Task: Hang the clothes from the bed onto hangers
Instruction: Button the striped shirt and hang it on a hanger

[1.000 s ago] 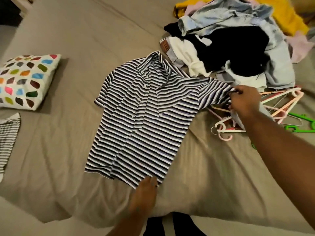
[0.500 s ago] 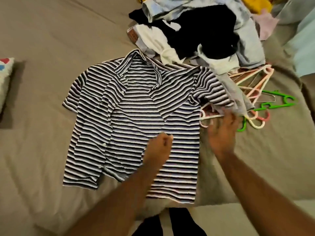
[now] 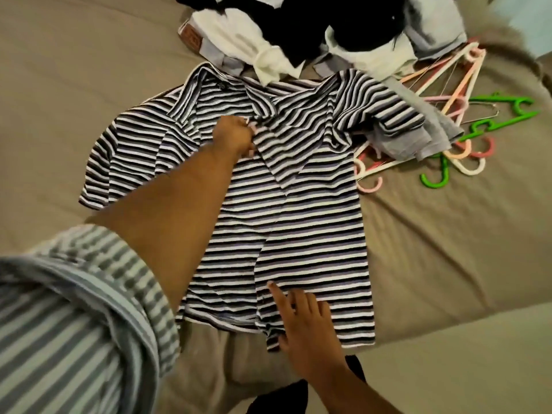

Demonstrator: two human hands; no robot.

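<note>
Black-white shirt (image 3: 313, 228), left hand (image 3: 234, 135) pinching placket — right hand (image 3: 304, 321) flat on hem

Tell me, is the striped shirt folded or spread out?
Spread out: the striped shirt lies flat on the bed, both sleeves out sideways, right hand flat on its hem.

A striped shirt (image 3: 313, 219) is lying flat, front open, on the bed (image 3: 448, 249); a clothes pile (image 3: 298, 25) is sitting beyond its collar, hangers (image 3: 442, 168) beside its sleeve.
</note>
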